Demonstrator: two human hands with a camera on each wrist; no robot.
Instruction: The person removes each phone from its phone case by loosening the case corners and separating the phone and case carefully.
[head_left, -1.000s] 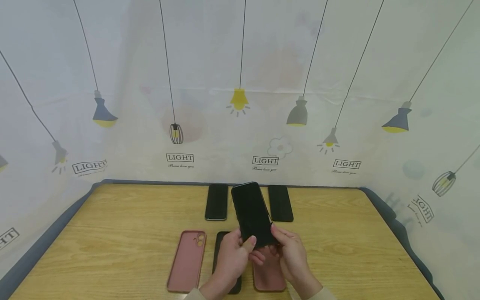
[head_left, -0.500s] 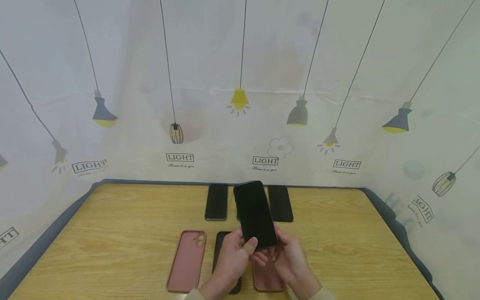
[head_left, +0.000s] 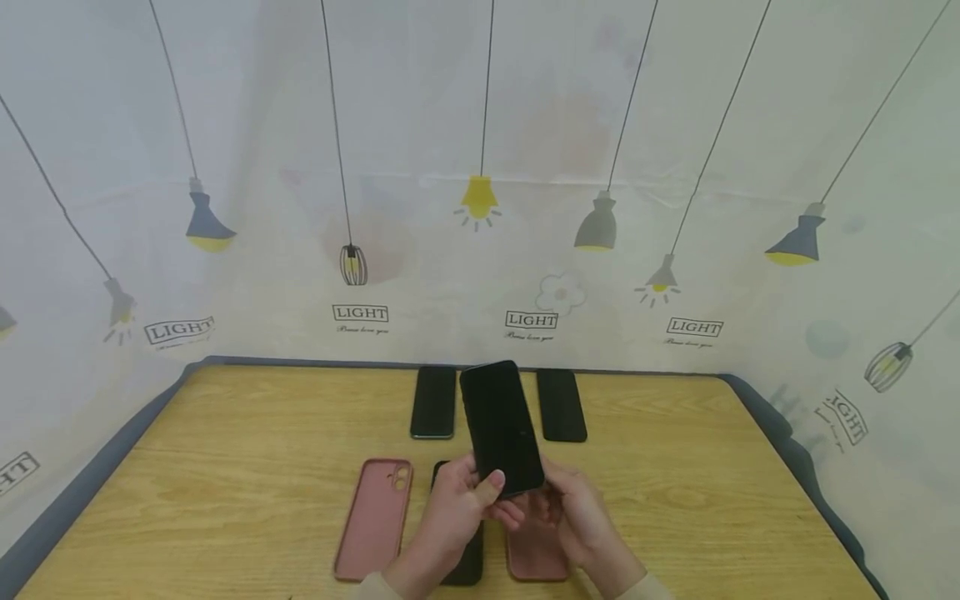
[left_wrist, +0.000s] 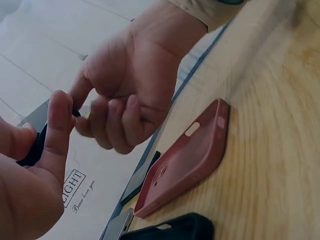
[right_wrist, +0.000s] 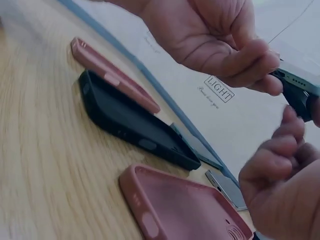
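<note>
In the head view a black-screened phone (head_left: 502, 425) is held tilted above the table. My left hand (head_left: 450, 512) grips its lower left part, thumb on the screen. My right hand (head_left: 588, 517) is at the phone's lower right corner with curled fingers. A dark phone case (right_wrist: 298, 102) shows under the phone's port end in the right wrist view, partly apart from it, beside my right fingertips. Below my hands lie a black case (head_left: 468, 554) and a pink case (head_left: 538, 557), both partly hidden by the hands and phone.
Another pink case (head_left: 375, 517) lies open side up at the left. Two dark phones, one (head_left: 433, 404) left and one (head_left: 561, 406) right, lie at the back of the wooden table (head_left: 225, 475). A printed curtain (head_left: 420, 125) stands behind and at both sides.
The held phone shifts slightly right, then back left. My right thumb slides from the phone's right side down toward the lower corner. My left hand keeps its grip.
</note>
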